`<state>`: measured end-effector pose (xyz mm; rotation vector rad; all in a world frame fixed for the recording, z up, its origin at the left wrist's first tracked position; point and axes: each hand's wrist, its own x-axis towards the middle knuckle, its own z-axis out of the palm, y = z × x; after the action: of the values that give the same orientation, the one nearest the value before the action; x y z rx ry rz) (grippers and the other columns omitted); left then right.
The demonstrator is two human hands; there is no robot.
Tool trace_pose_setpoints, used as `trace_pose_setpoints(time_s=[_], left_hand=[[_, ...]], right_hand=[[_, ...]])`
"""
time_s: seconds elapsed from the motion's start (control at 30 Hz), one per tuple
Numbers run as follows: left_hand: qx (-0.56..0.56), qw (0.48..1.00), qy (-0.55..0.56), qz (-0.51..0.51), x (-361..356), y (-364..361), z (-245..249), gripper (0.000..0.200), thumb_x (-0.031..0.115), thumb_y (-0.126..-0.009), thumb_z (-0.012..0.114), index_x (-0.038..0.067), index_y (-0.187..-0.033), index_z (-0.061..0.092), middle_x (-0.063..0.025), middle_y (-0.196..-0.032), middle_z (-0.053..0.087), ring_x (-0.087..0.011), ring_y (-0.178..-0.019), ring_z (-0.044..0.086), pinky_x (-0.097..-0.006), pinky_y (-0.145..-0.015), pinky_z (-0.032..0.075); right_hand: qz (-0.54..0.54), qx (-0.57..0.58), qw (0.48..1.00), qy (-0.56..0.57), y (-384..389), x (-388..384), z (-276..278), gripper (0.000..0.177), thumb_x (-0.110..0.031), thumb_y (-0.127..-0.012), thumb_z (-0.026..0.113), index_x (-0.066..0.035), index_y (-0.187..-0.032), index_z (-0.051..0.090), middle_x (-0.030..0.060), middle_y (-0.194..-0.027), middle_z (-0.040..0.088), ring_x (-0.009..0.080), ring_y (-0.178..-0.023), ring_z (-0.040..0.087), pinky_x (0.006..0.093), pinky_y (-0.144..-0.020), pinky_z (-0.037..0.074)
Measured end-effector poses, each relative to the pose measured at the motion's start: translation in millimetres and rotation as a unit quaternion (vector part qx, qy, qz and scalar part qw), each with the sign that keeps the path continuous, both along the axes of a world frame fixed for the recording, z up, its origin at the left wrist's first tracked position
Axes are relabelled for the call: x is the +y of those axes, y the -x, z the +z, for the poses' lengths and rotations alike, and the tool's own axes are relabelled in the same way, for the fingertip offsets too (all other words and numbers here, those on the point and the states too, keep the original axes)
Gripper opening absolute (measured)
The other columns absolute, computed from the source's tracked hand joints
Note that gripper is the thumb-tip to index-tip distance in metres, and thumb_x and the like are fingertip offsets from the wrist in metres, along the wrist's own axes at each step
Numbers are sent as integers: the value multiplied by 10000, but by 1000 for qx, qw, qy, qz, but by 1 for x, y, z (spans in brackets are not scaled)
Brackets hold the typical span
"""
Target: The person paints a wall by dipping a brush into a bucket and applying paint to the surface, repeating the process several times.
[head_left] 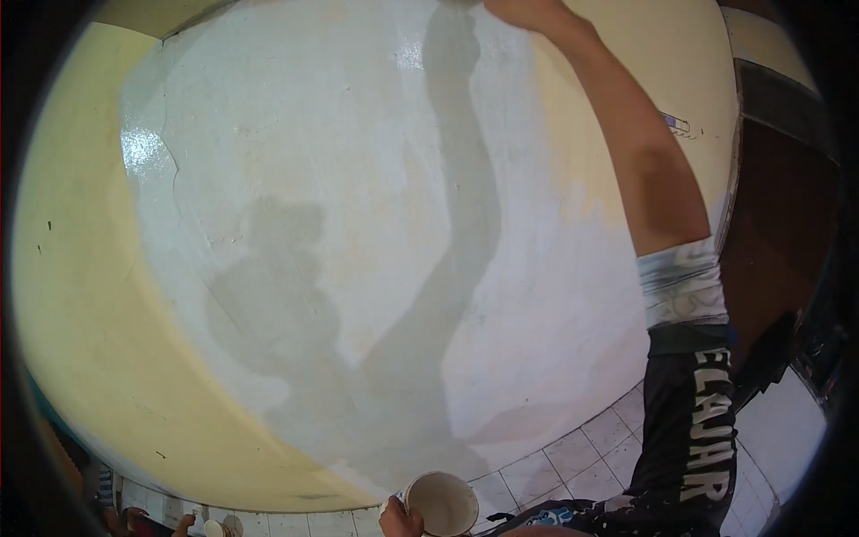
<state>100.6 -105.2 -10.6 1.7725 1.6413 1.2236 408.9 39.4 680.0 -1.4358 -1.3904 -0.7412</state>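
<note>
My right hand (523, 11) is raised at the top edge, at the upper part of the wall (358, 161), with its arm stretched up from the right. A dark object beside its fingers is cut off by the frame, so I cannot make out what it is. Low in the view, my left hand (400, 519) grips the rim of a round white bucket (443, 504). White paint covers the middle of the wall, and yellow shows at its left and upper right.
White floor tiles (573, 452) run below the wall. A dark brown doorway (777, 215) stands at the right. At the bottom left another person's hand (184, 524) shows near small pale containers (215, 527). Shadows fall on the wall.
</note>
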Motion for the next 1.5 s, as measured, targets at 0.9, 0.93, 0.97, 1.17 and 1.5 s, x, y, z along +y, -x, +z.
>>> trace_pose_setpoints(time_s=[0.9,0.93,0.97,1.17,1.5], left_hand=[[34,998,43,30,-23,-27,3,231,202,-876,604,-8,-861,508,-188,-604,480,-319,-523,398,-431,-493,361],[29,998,43,35,-25,-36,3,231,202,-876,604,-8,-861,508,-188,-604,480,-319,-523,398,-431,-493,361],[32,997,45,49,-29,-42,3,229,197,-873,601,-14,-870,514,-206,-619,511,-337,-535,453,-434,-500,384],[103,986,109,79,-46,-90,13,176,129,-721,624,3,-782,517,-221,-644,602,-460,-640,621,-529,-611,492],[113,974,126,152,-118,-212,-2,200,155,-740,650,12,-788,520,-225,-653,598,-464,-639,613,-526,-594,474]], right_hand=[[-21,-93,995,9,-80,27,-158,367,-150,-912,558,-33,-1259,597,277,-974,680,450,-941,655,506,-861,521],[-4,-75,997,22,-80,18,-181,370,-148,-914,562,-35,-1265,594,283,-963,677,449,-937,656,513,-854,521],[4,-65,996,58,-81,12,-200,371,-144,-917,559,-30,-1269,590,283,-944,674,446,-921,657,517,-843,521],[173,78,966,176,-128,-42,-325,264,-95,-922,586,15,-1161,606,235,-845,656,377,-804,653,461,-691,507],[392,753,297,437,-263,-267,-652,300,-106,-962,592,-139,-1250,516,2,-715,476,54,-487,369,223,-387,283]])
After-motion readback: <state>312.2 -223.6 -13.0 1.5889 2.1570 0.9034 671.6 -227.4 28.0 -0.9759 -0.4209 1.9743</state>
